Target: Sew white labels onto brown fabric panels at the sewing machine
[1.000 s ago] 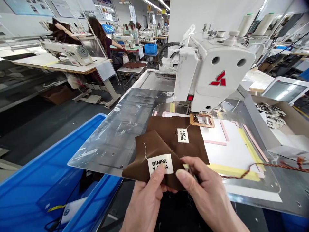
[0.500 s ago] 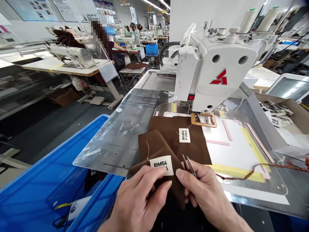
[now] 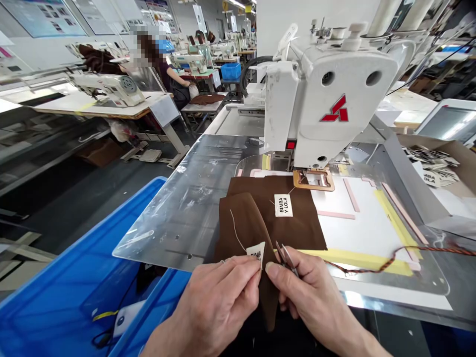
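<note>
My left hand (image 3: 217, 292) pinches a folded brown fabric piece (image 3: 243, 213) at its white printed label (image 3: 256, 251), thumb and forefinger pressed together over the label's lower part. A loose white thread (image 3: 235, 229) runs up from that label across the cloth. In my right hand (image 3: 314, 287) are small metal thread snips (image 3: 288, 260), blades pointing up, while the thumb also presses the edge of the same cloth. Behind it, a second brown fabric piece (image 3: 307, 225) lies flat with its own label (image 3: 283, 205), reading BIMBA Y LOLA. Its thread reaches toward the machine's clamp frame (image 3: 314, 187).
A white sewing machine head (image 3: 334, 79) stands over the metal table plate (image 3: 159, 223). At left is a blue bin (image 3: 92, 238). A cardboard box (image 3: 459, 166) of labels sits at right. Twisted cord (image 3: 386, 267) crosses the template. Another person (image 3: 159, 64) works farther back.
My left fingers have closed into a pinch on the label, folding it and the cloth upward. The snips have shifted slightly left with my right hand. The camera view has tilted a little.
</note>
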Motion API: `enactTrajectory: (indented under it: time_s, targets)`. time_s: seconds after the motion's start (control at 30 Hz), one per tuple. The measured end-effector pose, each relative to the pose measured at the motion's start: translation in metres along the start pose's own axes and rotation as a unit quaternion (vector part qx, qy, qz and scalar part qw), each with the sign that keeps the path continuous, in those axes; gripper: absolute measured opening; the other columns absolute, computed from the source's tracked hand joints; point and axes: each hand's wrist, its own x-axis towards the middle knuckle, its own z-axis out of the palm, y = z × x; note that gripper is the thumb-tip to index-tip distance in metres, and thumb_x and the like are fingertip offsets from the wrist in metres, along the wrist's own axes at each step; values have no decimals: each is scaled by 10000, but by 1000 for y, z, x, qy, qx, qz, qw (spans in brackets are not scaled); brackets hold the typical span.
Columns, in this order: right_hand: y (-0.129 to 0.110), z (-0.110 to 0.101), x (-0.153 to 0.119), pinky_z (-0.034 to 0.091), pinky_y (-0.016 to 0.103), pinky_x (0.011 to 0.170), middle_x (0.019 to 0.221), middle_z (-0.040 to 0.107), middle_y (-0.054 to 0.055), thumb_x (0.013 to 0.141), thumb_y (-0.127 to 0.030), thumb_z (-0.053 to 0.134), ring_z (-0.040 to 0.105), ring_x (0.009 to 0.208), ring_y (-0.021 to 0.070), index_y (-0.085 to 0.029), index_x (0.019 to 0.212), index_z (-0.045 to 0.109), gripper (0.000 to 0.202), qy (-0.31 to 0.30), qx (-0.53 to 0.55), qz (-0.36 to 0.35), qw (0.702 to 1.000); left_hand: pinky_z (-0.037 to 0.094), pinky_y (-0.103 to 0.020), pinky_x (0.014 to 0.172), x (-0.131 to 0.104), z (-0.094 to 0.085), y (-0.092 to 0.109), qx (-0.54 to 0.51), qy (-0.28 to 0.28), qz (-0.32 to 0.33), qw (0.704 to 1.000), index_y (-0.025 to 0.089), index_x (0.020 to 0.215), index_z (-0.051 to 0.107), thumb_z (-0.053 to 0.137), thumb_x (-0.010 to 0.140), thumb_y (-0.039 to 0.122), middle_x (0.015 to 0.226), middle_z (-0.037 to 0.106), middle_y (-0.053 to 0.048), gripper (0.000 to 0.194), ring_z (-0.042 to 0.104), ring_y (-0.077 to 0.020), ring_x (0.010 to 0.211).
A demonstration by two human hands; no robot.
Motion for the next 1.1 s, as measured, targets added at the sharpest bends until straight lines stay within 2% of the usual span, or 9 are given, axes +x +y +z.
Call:
enactTrajectory:
  time_s: [0.27, 0.53, 0.8, 0.9, 0.97, 1.0, 1.03, 1.07, 1.1]
  targets:
    - [1, 1, 0, 385, 171, 473, 641, 548, -49, 1059, -427, 575, 468, 517, 68, -190, 764, 536, 381, -6, -14, -9, 1000, 436, -266, 619, -1, 6, 0, 33, 10, 14, 999, 206, 1020, 573, 543, 980, 41, 781, 690, 28, 173, 657, -111, 633]
    - [1, 1, 1, 396, 164, 453, 648, 547, -51, 1055, -457, 577, 476, 508, 70, -197, 782, 534, 379, -5, -6, 0, 1000, 416, -266, 627, -4, 14, 0, 23, 34, -12, 999, 221, 1015, 562, 546, 969, 48, 782, 676, 28, 180, 632, -118, 641]
    - [2, 1, 0, 399, 167, 448, 651, 543, -54, 1054, -471, 583, 481, 501, 70, -195, 797, 540, 379, -4, -3, 3, 1000, 436, -252, 641, -1, 13, 0, 12, 37, -19, 999, 219, 1024, 567, 568, 951, 27, 801, 684, 19, 206, 641, -120, 661]
    - [4, -1, 0, 377, 171, 435, 616, 529, -63, 1054, -481, 588, 479, 465, 66, -195, 779, 535, 401, 3, 11, 0, 1000, 492, -241, 728, -5, 9, 2, -29, 56, -23, 998, 228, 1106, 602, 597, 947, 31, 929, 747, -8, 253, 713, -141, 795]
    - [5, -2, 0, 366, 176, 430, 588, 515, -68, 1058, -494, 584, 475, 443, 65, -191, 768, 543, 421, 2, 24, -5, 1000, 510, -256, 747, -14, 10, 8, -88, 98, -59, 990, 240, 1055, 650, 581, 974, 83, 915, 759, -17, 189, 721, -155, 793]
    - [6, -3, 0, 364, 178, 431, 570, 503, -72, 1058, -504, 583, 468, 434, 65, -190, 768, 548, 428, -1, 33, -6, 999, 504, -270, 708, -20, 11, 11, -134, 110, -92, 981, 241, 962, 675, 559, 1006, 145, 828, 744, -18, 156, 704, -159, 723]
    - [6, -3, 0, 367, 182, 436, 553, 490, -78, 1056, -512, 585, 458, 426, 65, -190, 778, 555, 427, -3, 43, -5, 999, 480, -281, 642, -26, 15, 15, -193, 107, -132, 966, 237, 842, 682, 524, 1043, 232, 707, 701, -20, 256, 660, -157, 620]
    - [7, -3, 0, 367, 185, 438, 541, 479, -83, 1052, -522, 590, 444, 419, 65, -190, 791, 561, 423, -5, 53, -4, 999, 443, -287, 573, -31, 18, 19, -266, 82, -178, 944, 226, 731, 668, 492, 1071, 355, 592, 636, -24, 405, 603, -153, 529]
    - [7, -2, 0, 362, 187, 435, 538, 482, -84, 1048, -531, 594, 431, 414, 63, -190, 805, 566, 420, -9, 62, -3, 998, 406, -283, 519, -35, 23, 23, -340, 46, -234, 910, 215, 678, 665, 486, 1068, 492, 526, 593, -33, 511, 556, -149, 468]
